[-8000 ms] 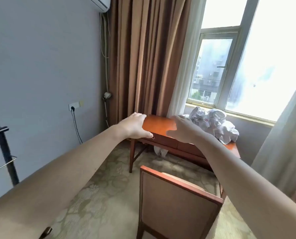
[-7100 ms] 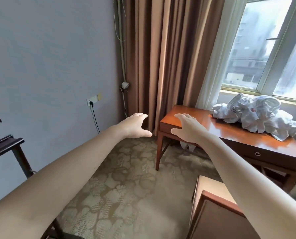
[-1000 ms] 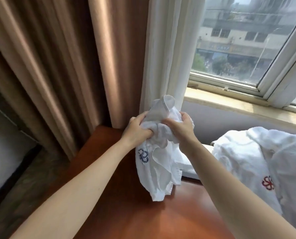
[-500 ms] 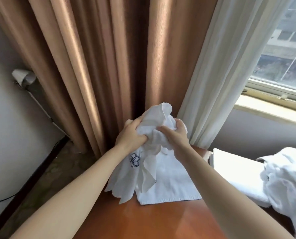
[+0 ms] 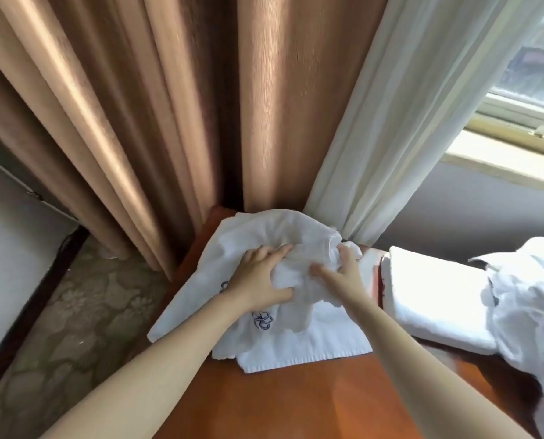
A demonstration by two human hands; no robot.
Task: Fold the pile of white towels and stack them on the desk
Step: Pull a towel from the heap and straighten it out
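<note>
A crumpled white towel (image 5: 264, 239) with a blue embroidered logo lies on the left end of the reddish wooden desk (image 5: 296, 403), one corner hanging over the left edge. My left hand (image 5: 261, 277) and my right hand (image 5: 340, 274) both grip bunched cloth near its middle. A folded white towel (image 5: 435, 293) lies flat to the right. The loose pile of white towels (image 5: 537, 312) sits at the right edge of the view.
Brown curtains (image 5: 169, 106) and a sheer white curtain (image 5: 422, 106) hang right behind the desk. A window sill (image 5: 502, 153) runs at the upper right. Patterned carpet (image 5: 74, 312) shows to the left, below the desk edge.
Half a second ago both hands held the towel up in the air; now it has come down onto the desk, spreading over the left end.
</note>
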